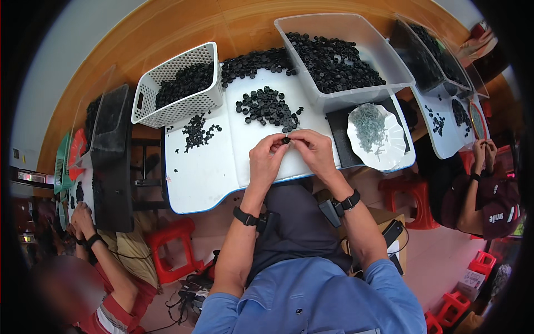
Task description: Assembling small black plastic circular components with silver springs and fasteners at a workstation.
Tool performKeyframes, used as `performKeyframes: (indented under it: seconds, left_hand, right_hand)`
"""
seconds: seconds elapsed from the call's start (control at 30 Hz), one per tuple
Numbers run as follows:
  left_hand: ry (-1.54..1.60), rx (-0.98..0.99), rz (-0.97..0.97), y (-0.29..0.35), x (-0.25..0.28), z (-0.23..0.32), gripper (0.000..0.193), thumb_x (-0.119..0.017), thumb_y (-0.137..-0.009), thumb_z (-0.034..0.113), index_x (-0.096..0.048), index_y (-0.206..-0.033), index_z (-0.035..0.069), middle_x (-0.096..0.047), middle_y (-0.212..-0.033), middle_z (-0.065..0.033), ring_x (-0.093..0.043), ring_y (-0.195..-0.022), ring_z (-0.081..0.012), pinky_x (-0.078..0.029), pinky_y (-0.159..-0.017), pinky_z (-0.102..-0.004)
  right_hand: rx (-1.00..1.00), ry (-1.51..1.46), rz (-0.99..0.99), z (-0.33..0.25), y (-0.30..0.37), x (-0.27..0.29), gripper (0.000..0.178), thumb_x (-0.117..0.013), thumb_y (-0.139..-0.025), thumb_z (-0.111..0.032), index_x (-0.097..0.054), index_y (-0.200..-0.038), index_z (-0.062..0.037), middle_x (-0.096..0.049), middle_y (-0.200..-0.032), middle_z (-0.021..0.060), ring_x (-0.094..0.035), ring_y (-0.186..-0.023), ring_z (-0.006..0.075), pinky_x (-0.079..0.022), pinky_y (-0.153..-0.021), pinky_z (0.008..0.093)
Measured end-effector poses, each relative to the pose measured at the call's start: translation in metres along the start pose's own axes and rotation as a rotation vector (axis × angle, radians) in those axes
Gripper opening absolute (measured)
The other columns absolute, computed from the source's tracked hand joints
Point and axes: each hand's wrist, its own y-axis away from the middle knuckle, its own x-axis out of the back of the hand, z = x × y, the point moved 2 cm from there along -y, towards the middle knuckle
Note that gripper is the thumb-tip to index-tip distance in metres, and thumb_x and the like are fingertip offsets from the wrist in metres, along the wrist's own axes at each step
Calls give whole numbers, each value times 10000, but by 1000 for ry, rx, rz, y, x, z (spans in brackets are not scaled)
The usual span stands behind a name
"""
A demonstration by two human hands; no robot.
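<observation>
My left hand [267, 156] and my right hand [313, 151] meet above the white board [253, 167], near its front edge. Between the left fingertips is a small round black part [286, 140]. The right thumb and forefinger are pinched together right beside it; whatever they hold is too small to make out. Just beyond the hands lies a loose pile of black round caps [267, 107]. To the left is a scatter of smaller black pieces [197, 133]. A scalloped white plate [396, 146] with many small pale greenish, see-through pieces [370, 127] stands to the right.
A white perforated basket [146, 114] and a clear plastic bin [356, 96], both holding black parts, stand at the back. More black caps [253, 62] lie between them. People work at tables on both sides. Red stools [177, 250] stand on the floor.
</observation>
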Motion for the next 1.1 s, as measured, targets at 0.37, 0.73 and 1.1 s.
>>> performKeyframes:
  seconds: [0.37, 0.73, 1.1]
  left_hand:
    - [13, 29, 8, 0, 0, -1, 286, -785, -886, 27, -733, -1165, -3, -784, -968, -116, -722, -814, -135, -585, -772, -282]
    - [-22, 15, -26, 0, 2, 2, 296, -788, -894, 65, -725, -1176, 0, -785, -981, -134, -770, -874, -200, -601, -793, -303]
    - [-27, -34, -25, 0, 1, -3, 239, -784, -898, 73, -724, -1118, 1, -777, -960, -128, -762, -847, -208, -596, -764, -312]
  right_hand:
    - [-44, -33, -5, 4, 0, 0, 162, -712, -891, 42, -781, -1033, 6, -777, -958, 112, -728, -821, 172, -552, -711, 282]
    - [-21, 18, -21, 0, -2, 0, 133, -722, -880, 45, -773, -1000, 19, -779, -955, 126, -742, -831, 195, -572, -734, 291]
    - [142, 104, 6, -2, -2, -4, 116, -739, -857, 60, -761, -962, 18, -774, -955, 135, -757, -857, 250, -596, -752, 326]
